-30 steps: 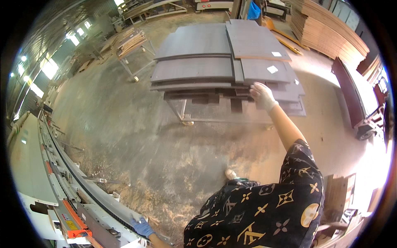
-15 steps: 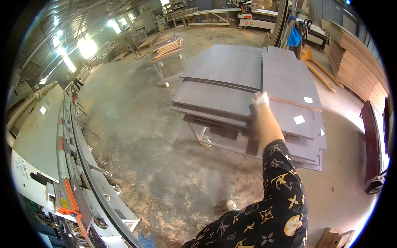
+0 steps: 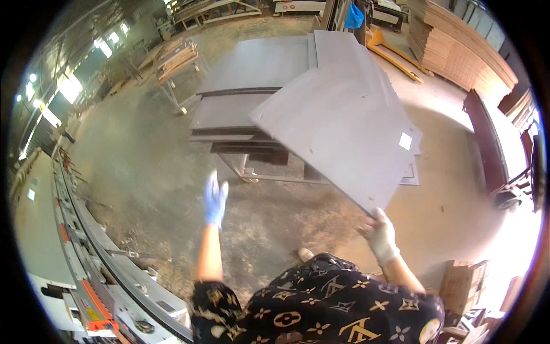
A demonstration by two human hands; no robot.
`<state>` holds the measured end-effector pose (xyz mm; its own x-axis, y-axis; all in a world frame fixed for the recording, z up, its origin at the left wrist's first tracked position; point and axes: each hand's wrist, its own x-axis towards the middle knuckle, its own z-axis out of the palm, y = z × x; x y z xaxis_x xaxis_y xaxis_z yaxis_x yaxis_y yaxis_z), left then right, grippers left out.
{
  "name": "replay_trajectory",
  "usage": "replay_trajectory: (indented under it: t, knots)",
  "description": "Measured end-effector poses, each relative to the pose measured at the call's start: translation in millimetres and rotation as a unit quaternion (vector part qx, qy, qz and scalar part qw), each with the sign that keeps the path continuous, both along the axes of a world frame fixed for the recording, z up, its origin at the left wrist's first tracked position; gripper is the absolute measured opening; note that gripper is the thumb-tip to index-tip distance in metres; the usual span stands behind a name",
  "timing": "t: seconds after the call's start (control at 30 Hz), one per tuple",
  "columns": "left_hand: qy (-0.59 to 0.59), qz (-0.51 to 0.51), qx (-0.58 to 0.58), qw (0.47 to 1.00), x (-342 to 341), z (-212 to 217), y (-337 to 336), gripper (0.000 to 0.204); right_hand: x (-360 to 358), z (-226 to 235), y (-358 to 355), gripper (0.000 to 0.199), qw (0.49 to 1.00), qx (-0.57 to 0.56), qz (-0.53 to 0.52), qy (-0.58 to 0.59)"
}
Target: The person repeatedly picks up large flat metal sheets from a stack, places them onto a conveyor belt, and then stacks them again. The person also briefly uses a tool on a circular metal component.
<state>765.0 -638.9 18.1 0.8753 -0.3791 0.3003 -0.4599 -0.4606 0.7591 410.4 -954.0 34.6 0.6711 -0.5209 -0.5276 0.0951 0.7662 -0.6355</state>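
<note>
Workshop floor [image 3: 143, 166]: a grey board [image 3: 338, 126] is tilted off the stack [image 3: 246, 109].
Its near corner is gripped by the right hand [image 3: 379, 232]; the left hand [image 3: 215, 198] is raised, fingers spread, touching nothing.

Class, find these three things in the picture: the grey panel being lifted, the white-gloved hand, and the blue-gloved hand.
grey panel [image 3: 338, 132], head view, middle of its flat face.
right hand [image 3: 379, 232], head view, back of the white glove, gripping the panel's corner.
left hand [image 3: 215, 198], head view, palm of the blue glove, raised free.
</note>
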Motion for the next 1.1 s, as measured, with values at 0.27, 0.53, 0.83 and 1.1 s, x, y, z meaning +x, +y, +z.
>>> replay_trajectory:
  t: [0.27,0.53,0.83,1.1]
  knots:
    - [0.396,-0.215,-0.111,0.886,15.9,0.1,-136.9,0.046,-125.0,9.4,-64.0,0.021,0.973,-0.080,-0.173,0.131]
    - [0.155,-0.065,-0.215,0.962,-132.8,17.1,-62.7,0.046,-92.4,-52.1,-82.5,0.049,0.980,0.039,-0.157,-0.113]
    - [-0.006,0.275,-0.257,0.926,-214.4,-25.8,63.4,0.079,107.9,65.1,14.7,0.040,0.933,-0.156,0.152,-0.287]
    - [0.107,0.236,-0.281,0.924,-279.9,87.8,258.9,0.084,253.8,150.9,177.9,0.064,0.768,-0.240,0.500,-0.319]
